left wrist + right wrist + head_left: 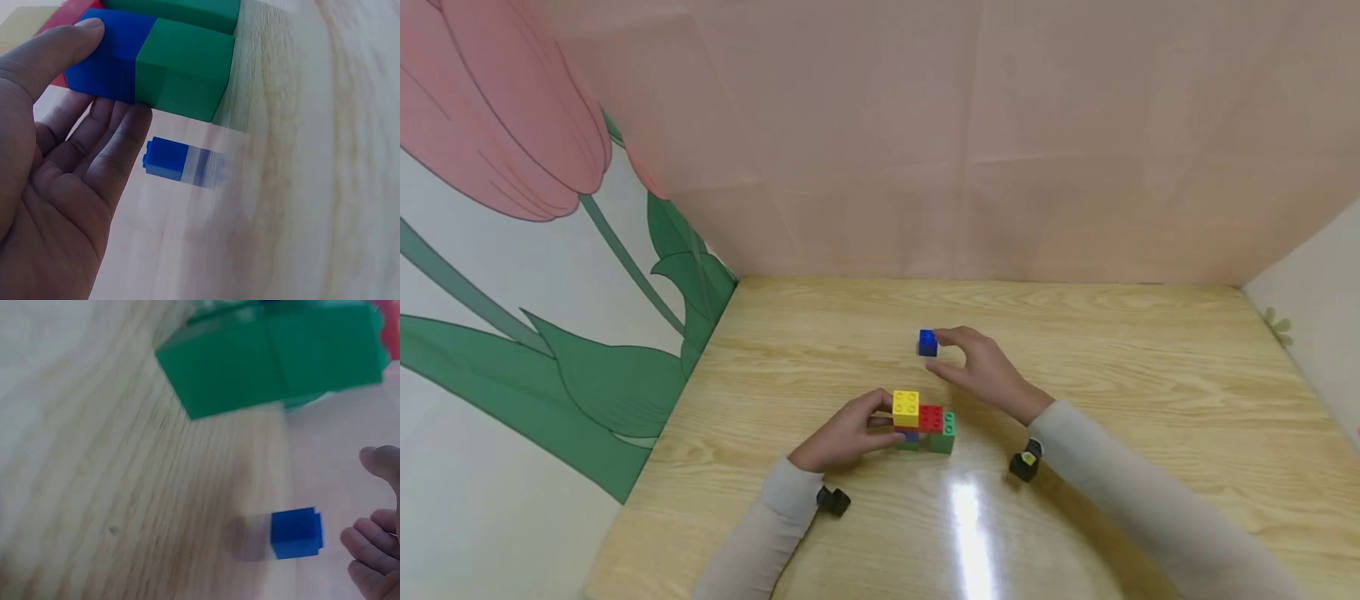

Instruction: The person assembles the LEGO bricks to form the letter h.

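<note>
My left hand [853, 429] holds a small structure of toy building bricks at its left side. In the left wrist view its thumb lies on a blue brick [112, 53] stacked on a green brick [184, 65], with the fingers on the far side. A red brick [930, 418] bridges the top, bearing a yellow brick [906, 408] at the left; a second green stack [942, 435] supports the right. Farther back, a separate blue brick [928, 342] stands studs up on the table. My right hand [992, 371] is beside that brick, thumb and fingers spread apart, holding nothing.
The light wood-grain table [1150, 375] reflects a bright streak of light near the front. A pinkish cloth [962, 142] hangs behind it. At the left stands a panel with a printed tulip [505, 108], and a pale wall [1315, 283] borders the right.
</note>
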Tool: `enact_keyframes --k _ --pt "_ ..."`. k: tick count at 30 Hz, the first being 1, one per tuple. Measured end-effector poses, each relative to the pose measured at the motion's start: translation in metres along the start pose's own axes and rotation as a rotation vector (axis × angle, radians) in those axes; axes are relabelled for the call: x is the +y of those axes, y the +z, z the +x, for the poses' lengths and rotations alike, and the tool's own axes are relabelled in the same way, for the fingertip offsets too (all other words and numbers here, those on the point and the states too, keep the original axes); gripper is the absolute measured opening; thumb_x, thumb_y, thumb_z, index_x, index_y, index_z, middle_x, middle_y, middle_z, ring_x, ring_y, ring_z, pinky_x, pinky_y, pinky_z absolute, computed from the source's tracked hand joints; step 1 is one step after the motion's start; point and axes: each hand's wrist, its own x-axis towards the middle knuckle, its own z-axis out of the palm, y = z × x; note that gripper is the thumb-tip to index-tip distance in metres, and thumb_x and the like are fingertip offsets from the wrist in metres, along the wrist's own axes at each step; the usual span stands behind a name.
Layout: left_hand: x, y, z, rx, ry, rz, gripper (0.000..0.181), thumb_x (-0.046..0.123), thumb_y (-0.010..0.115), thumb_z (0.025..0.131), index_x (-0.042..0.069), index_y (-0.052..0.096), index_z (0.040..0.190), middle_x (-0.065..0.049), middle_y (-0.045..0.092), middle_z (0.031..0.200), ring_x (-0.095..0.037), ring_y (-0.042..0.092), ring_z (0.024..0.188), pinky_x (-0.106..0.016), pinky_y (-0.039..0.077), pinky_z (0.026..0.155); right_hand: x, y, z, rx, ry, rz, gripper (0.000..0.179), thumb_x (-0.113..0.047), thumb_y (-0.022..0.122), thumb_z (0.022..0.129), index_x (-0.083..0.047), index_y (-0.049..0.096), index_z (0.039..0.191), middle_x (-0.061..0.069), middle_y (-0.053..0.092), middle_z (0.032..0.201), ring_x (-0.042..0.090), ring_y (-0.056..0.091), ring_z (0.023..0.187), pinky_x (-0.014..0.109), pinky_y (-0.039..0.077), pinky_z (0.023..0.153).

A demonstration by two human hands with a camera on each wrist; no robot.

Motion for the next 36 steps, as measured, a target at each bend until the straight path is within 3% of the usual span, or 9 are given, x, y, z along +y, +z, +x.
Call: enact_keyframes --k 6,18,32,36 --pt "-0.002 -0.001 0.001 -0.003 0.006 0.000 0.033 0.028 0.071 0.090 0.020 0.054 0.117 0.003 0.057 0.122 -0.011 0.057 0.116 -0.025 0.050 0.094 0.012 0.009 0.010 0.017 0.036 -0.043 0.068 -0.037 0.075 0.087 -0.006 0.049 0.141 0.013 0.055 0.134 0.031 0.056 0.118 0.049 0.049 0.097" --pt "0.001 0.000 0.001 -0.004 -0.038 -0.002 0.032 0.026 0.071 0.090 0.019 0.054 0.116 0.004 0.056 0.123 -0.010 0.057 0.117 -0.024 0.050 0.094 0.030 0.023 0.015 -0.016 0.139 -0.088 0.079 -0.049 0.070 0.087 -0.005 0.041 0.146 0.018 0.045 0.145 0.036 0.042 0.132 0.053 0.038 0.107" --pt "0.005 0.002 0.000 0.001 -0.031 -0.009 0.032 0.019 0.070 0.091 0.014 0.054 0.117 0.001 0.057 0.123 -0.016 0.059 0.116 -0.024 0.051 0.093 0.040 0.030 0.021 -0.025 0.136 -0.092 0.059 -0.033 0.066 0.094 -0.001 0.048 0.141 0.019 0.051 0.139 0.036 0.048 0.128 0.052 0.039 0.107" --pt "0.005 0.002 0.000 0.008 -0.038 -0.007 0.031 0.018 0.071 0.091 0.015 0.054 0.116 0.001 0.057 0.123 -0.015 0.059 0.116 -0.024 0.051 0.093 0.040 0.030 0.022 -0.020 0.135 -0.099 0.049 -0.031 0.065 0.095 -0.001 0.055 0.133 0.017 0.055 0.133 0.034 0.053 0.122 0.050 0.042 0.104"
